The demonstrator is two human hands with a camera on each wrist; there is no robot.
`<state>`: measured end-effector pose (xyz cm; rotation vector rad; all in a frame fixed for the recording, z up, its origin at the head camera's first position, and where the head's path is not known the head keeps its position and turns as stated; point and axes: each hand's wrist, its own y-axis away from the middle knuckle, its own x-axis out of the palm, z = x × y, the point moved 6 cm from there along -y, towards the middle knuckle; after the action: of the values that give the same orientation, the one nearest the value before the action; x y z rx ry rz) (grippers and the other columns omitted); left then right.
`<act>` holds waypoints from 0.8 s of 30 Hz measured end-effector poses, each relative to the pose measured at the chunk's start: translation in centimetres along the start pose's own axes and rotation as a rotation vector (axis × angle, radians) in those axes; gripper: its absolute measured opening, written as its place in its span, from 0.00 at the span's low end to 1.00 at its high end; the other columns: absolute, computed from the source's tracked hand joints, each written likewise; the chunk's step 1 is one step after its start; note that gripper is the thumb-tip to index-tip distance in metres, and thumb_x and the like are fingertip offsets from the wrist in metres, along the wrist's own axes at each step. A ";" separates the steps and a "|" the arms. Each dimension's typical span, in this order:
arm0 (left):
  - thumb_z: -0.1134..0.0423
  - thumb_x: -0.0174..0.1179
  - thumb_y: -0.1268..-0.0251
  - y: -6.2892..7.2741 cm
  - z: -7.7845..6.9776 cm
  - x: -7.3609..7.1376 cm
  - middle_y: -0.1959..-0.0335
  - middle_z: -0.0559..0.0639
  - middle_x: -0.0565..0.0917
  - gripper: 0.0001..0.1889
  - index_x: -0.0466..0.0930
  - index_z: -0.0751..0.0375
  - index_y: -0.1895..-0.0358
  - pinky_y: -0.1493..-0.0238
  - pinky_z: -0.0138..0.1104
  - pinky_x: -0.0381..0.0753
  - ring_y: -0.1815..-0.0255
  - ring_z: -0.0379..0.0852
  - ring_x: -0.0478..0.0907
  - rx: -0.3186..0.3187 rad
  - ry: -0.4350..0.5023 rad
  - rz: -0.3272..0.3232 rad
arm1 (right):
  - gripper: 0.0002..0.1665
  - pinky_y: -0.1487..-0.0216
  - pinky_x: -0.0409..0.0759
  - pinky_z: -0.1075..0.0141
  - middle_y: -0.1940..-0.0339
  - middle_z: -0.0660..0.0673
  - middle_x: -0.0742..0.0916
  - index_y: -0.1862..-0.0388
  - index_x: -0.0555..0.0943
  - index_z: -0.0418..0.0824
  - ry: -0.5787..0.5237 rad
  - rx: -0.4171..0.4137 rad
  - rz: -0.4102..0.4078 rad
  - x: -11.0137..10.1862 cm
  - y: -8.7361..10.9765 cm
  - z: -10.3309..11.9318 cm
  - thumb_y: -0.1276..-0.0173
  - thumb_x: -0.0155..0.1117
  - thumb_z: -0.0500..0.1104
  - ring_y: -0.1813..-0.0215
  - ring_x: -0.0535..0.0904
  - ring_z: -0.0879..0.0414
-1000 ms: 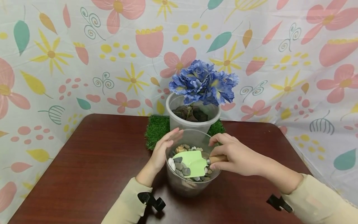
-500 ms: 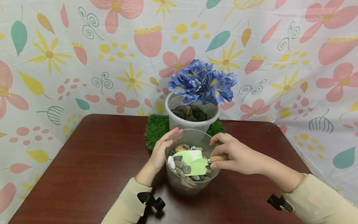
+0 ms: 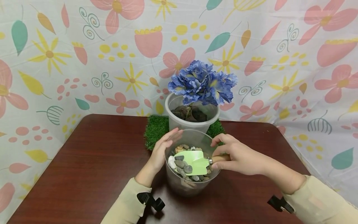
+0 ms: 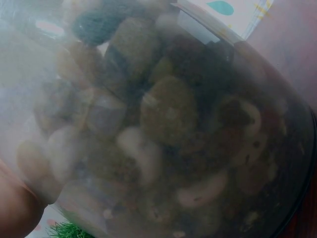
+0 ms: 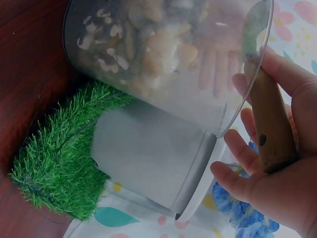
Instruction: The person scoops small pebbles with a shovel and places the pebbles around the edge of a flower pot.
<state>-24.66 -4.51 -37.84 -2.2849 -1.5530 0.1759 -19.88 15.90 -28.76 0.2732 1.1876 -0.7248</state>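
Observation:
A clear plastic bucket (image 3: 185,188) holding several pebbles (image 3: 193,179) and a shell (image 3: 179,149) stands on the table. My left hand (image 3: 160,152) rests against its left side, fingers fairly straight along the outside. In my right hand (image 3: 237,155), thumb and fingers grip the wooden handle (image 5: 270,119) of a garden trowel, at the bucket's right rim. The light green trowel blade (image 3: 199,163) lies inside the bucket, with grey stones on its left part. Through the cloudy wall in the left wrist view, stones (image 4: 168,111) look blurred.
Behind the bucket, a white pot (image 3: 193,123) with blue flowers (image 3: 202,82) stands on a green turf mat (image 3: 156,130). The dark red-brown table (image 3: 92,174) meets a flower-patterned cloth (image 3: 106,31) at the back.
The trowel and my right hand have shifted slightly to the right, the grey stones moving along with the blade. My left hand keeps its place on the bucket.

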 end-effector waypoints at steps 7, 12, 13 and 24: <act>0.64 0.33 0.33 0.0 0.2 -0.1 0.32 0.69 0.65 0.29 0.55 0.72 0.29 0.28 0.56 0.53 0.31 0.64 0.63 -0.003 -0.003 0.003 | 0.04 0.49 0.68 0.65 0.50 0.59 0.73 0.71 0.79 0.66 0.036 -0.008 -0.013 0.2 -0.1 0.5 0.40 0.66 0.54 0.46 0.66 0.60; 0.64 0.33 0.32 0.0 0.1 -0.1 0.32 0.69 0.65 0.29 0.55 0.72 0.29 0.28 0.56 0.53 0.31 0.64 0.63 0.005 -0.008 0.006 | 0.05 0.52 0.69 0.66 0.51 0.58 0.74 0.71 0.80 0.64 0.065 0.003 -0.055 0.4 -0.1 0.9 0.42 0.69 0.52 0.48 0.66 0.60; 0.64 0.33 0.32 0.0 0.1 -0.1 0.32 0.69 0.65 0.28 0.55 0.72 0.29 0.28 0.56 0.53 0.31 0.64 0.63 0.005 -0.009 0.007 | 0.05 0.53 0.69 0.66 0.51 0.58 0.74 0.71 0.81 0.64 0.072 0.007 -0.062 0.4 0.0 1.0 0.42 0.69 0.51 0.49 0.66 0.61; 0.63 0.32 0.31 0.1 0.2 -0.1 0.32 0.68 0.65 0.28 0.55 0.71 0.29 0.28 0.56 0.53 0.31 0.63 0.62 -0.012 -0.011 0.011 | 0.06 0.56 0.68 0.66 0.51 0.57 0.74 0.70 0.83 0.62 0.098 0.050 -0.078 0.5 0.0 1.3 0.45 0.71 0.50 0.52 0.65 0.64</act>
<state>-24.68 -4.55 -38.05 -2.3054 -1.5517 0.1821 -18.81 15.02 -28.70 0.3082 1.2797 -0.8172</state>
